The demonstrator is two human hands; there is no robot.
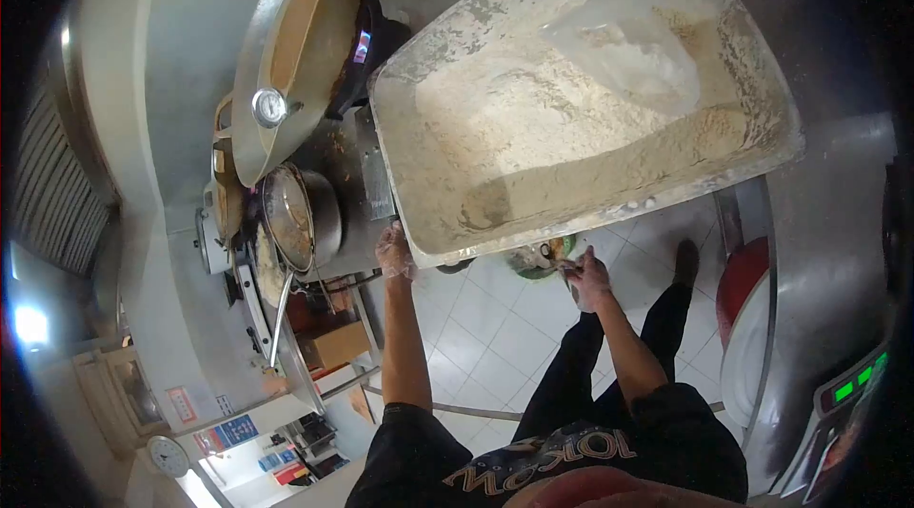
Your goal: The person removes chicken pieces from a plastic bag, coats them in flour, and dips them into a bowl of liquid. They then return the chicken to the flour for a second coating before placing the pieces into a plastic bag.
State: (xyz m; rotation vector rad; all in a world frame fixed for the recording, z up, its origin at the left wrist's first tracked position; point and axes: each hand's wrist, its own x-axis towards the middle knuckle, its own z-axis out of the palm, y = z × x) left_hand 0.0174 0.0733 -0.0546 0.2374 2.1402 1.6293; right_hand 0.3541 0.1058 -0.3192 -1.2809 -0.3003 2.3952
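Note:
A big pale tub (609,215) of flour (514,118) fills the upper middle, with a clear plastic bag (628,60) lying on the flour. At the tub's near left corner, my left hand (393,253) is closed round the dark handle of a flat metal scraper (377,186), its blade lying along the tub's side. My right hand (588,279) is closed below the tub's near edge, fingers pinched on something small that I cannot make out. Beside those fingers a green container (533,270) shows, partly hidden under the tub's rim. Both hands look whitish with flour.
Left of the tub stand a large pan (276,60) with a dial thermometer (269,108) and a lidded pot (300,218). A red basin (743,284), a white round tub (747,356) and a scale with a green display (857,379) are at right. Tiled floor (476,318) lies below.

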